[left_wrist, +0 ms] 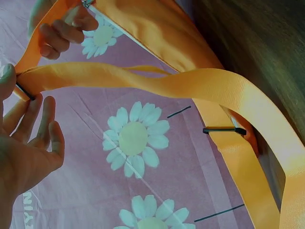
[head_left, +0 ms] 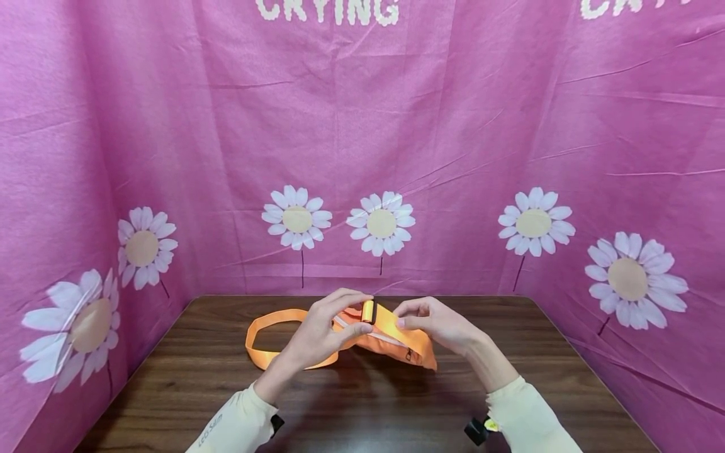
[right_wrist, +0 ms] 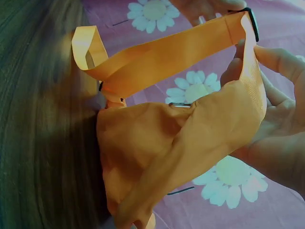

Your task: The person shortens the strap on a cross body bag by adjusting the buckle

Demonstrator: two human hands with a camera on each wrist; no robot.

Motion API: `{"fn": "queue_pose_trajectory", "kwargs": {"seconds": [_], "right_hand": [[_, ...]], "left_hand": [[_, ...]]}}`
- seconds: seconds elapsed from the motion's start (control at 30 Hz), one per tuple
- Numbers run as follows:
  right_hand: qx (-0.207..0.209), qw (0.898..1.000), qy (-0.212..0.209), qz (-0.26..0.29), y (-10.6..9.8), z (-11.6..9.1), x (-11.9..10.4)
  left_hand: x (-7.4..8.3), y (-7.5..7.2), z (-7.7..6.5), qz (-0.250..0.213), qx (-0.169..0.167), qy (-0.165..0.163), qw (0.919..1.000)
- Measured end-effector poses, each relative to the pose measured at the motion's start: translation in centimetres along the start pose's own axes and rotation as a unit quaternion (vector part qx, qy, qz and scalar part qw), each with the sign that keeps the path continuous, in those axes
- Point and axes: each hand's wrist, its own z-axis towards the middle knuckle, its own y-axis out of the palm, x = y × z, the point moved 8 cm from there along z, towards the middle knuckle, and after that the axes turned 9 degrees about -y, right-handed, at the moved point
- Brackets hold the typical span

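Note:
An orange waist bag (head_left: 387,348) with a zip sits on the dark table, its webbing strap (head_left: 259,357) looping out to the left. Between thumb and fingertips, my left hand (head_left: 320,327) pinches the strap at a black slider buckle (head_left: 369,312), raised above the bag. My right hand (head_left: 438,321) pinches the strap just right of that buckle, thumb in front and fingers bent behind. In the left wrist view a second black slider (left_wrist: 224,130) sits on the strap near the bag's end. The right wrist view shows the pouch (right_wrist: 143,143) hanging creased below the right hand.
The brown wooden table (head_left: 362,409) reaches back to a pink cloth (head_left: 362,126) printed with white daisies, which encloses the back and both sides. Black wrist devices (head_left: 477,431) show under the pale sleeves (head_left: 527,415).

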Motion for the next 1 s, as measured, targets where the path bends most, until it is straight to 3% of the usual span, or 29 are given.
{"fn": "queue_pose_trajectory", "kwargs": {"seconds": [0.27, 0.5, 0.63, 0.77, 0.87, 1.0], "right_hand": [[0.014, 0.999, -0.024, 0.030, 0.2, 0.4, 0.3], [0.042, 0.999, -0.015, 0.028, 0.3, 0.5, 0.6], [0.044, 0.999, 0.002, 0.027, 0.6, 0.4, 0.8], [0.037, 0.999, 0.011, 0.024, 1.1, 0.5, 0.8], [0.035, 0.999, 0.007, 0.020, 1.1, 0.6, 0.7], [0.031, 0.999, -0.007, 0.016, 0.7, 0.5, 0.5]], "left_hand": [[-0.6, 0.7, -0.2, -0.015, -0.036, -0.047, 0.9982], [-0.8, 1.1, -0.3, 0.004, -0.052, -0.067, 0.9964], [-0.7, 1.4, -0.5, 0.050, -0.056, -0.060, 0.9954], [-0.4, 1.7, -0.5, 0.088, -0.052, -0.026, 0.9945], [-0.2, 1.6, -0.5, 0.093, -0.044, -0.016, 0.9945], [-0.4, 1.1, -0.5, 0.083, -0.035, -0.033, 0.9954]]}}
